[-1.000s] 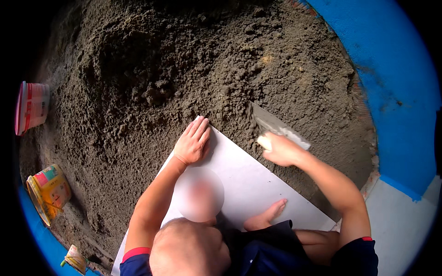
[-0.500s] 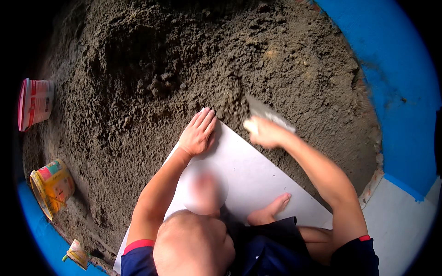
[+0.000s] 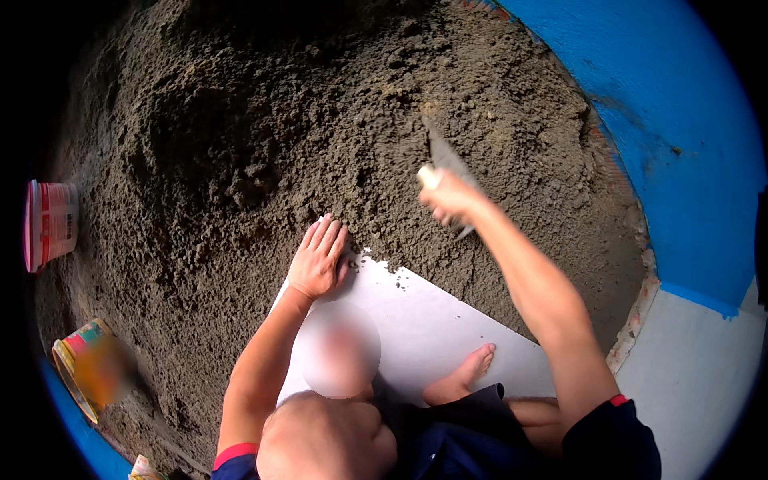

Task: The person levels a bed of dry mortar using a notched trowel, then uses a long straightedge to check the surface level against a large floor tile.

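The right hand [image 3: 452, 200] is closed around the pale handle [image 3: 430, 176] of a trowel [image 3: 450, 156], its end poking out past the thumb side. The grey blade slants from upper left to lower right, partly beyond the knuckles and partly hidden by the hand. It lies over the mortar [image 3: 336, 136], upward and to the right of the near corner of a white sheet [image 3: 424, 308]; its edges are blurred, and whether it touches the mortar cannot be told.

The left hand [image 3: 320, 258] is spread flat, back upward, fingers side by side and pointing away from the person, on the left edge of the sheet near its far end. Whether its fingertips curl under that edge cannot be made out. Just right of this hand, dark crumbs of mortar lie on the sheet, and mortar covers part of the edge there.

A bare foot [image 3: 460, 378] rests on the sheet, toes to the right. The mortar is rough and lumpy, with a smoother part at right beside a blue surface [image 3: 664, 152] and a pale floor [image 3: 688, 376]. At the left stand out a white and red tub [image 3: 56, 226] and, nearer, a tilted yellow bucket [image 3: 74, 356].
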Demonstrator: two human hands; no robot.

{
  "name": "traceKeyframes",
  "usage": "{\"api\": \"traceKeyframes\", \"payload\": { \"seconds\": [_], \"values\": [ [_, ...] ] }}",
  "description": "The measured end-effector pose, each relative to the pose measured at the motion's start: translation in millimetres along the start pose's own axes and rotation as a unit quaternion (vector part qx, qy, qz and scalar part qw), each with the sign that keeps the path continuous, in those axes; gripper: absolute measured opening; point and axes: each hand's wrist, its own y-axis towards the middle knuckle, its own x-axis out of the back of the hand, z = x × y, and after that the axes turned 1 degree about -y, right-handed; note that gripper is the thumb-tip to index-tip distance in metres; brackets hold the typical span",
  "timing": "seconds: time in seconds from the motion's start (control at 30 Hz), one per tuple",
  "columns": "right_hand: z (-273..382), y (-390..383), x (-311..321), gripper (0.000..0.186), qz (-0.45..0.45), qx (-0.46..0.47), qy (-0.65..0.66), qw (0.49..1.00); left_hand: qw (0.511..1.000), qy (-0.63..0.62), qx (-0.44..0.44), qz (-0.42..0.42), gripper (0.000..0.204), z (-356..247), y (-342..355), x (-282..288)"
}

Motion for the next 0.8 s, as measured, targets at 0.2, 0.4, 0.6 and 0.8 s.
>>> {"api": "traceKeyframes", "payload": {
  "seconds": [0.2,0.4,0.6,0.8],
  "values": [
    [-84.1,-66.2,11.7,0.047,0.091,0.065,-0.286,0.952,1.000,-0.018,0.005,-0.013,0.064,3.2,-7.7,-3.9],
    [-12.6,-29.0,83.0,0.039,-0.159,0.041,-0.029,0.986,1.000,-0.008,0.024,0.008,0.064,1.9,-14.3,-0.1],
    [2.9,24.3,12.2,0.046,-0.025,0.020,0.051,0.998,1.000,-0.004,0.003,-0.008,0.063,0.0,2.7,-1.1],
    [-65.6,-72.2,58.6,0.050,0.090,-0.009,-0.155,0.984,1.000,-0.010,0.020,0.003,0.064,1.8,-9.8,-2.3]
  ]
}}
